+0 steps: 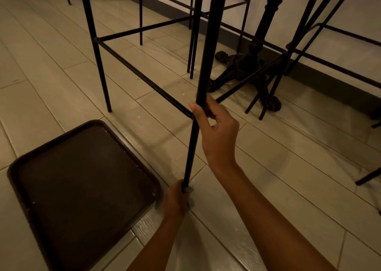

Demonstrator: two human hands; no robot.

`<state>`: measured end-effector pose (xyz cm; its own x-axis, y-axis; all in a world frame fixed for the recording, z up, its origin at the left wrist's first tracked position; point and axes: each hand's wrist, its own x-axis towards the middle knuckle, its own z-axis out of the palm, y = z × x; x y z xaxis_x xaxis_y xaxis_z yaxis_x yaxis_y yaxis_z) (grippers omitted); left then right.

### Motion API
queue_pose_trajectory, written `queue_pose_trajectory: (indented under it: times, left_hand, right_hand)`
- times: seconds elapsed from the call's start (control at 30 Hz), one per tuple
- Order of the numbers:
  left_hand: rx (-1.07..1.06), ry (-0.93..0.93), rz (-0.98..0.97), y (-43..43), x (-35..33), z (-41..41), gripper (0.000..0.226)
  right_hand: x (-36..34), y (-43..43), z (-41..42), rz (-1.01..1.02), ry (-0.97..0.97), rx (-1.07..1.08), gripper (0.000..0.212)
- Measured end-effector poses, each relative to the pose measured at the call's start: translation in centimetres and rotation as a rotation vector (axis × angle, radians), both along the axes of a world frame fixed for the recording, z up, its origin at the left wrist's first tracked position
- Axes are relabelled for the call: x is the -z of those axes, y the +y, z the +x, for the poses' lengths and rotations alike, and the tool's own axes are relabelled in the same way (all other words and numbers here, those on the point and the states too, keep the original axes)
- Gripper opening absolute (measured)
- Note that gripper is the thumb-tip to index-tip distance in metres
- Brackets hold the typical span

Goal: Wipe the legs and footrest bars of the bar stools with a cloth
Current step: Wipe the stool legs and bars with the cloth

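Note:
A black metal bar stool leg (195, 126) runs down the middle of the view to the floor. My right hand (216, 130) grips this leg where the footrest bar (144, 77) joins it. Lower down, my left hand (178, 200) is closed around the foot of the same leg, with a small pale grey cloth (189, 190) bunched between the fingers and the leg. Most of the cloth is hidden inside the hand. The stool's other front leg (99, 64) stands to the left.
A dark brown tray (18, 167) lies on the pale tiled floor at the lower left, close to my left hand. More black stools (309, 33) and an ornate cast-iron table base (247, 68) stand along the white wall with its dark skirting.

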<state>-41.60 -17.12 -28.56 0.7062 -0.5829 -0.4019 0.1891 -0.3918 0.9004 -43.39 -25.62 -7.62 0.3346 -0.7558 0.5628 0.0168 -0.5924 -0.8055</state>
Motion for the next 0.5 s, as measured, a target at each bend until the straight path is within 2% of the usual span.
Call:
queue_pose_trajectory:
  times: [0.1, 0.27, 0.5]
  left_hand:
    - [0.0, -0.073, -0.026, 0.4, -0.7, -0.3, 0.01]
    - [0.014, -0.127, -0.059, 0.3, -1.2, -0.4, 0.017]
    - [0.047, 0.008, 0.05, -0.2, -0.5, 0.4, 0.023]
  right_hand:
    - [0.0, 0.0, 0.0, 0.01, 0.003, 0.001, 0.031]
    - [0.1, 0.0, 0.1, 0.002, 0.003, 0.009, 0.031]
    - [0.1, -0.1, 0.1, -0.004, 0.008, 0.009, 0.031]
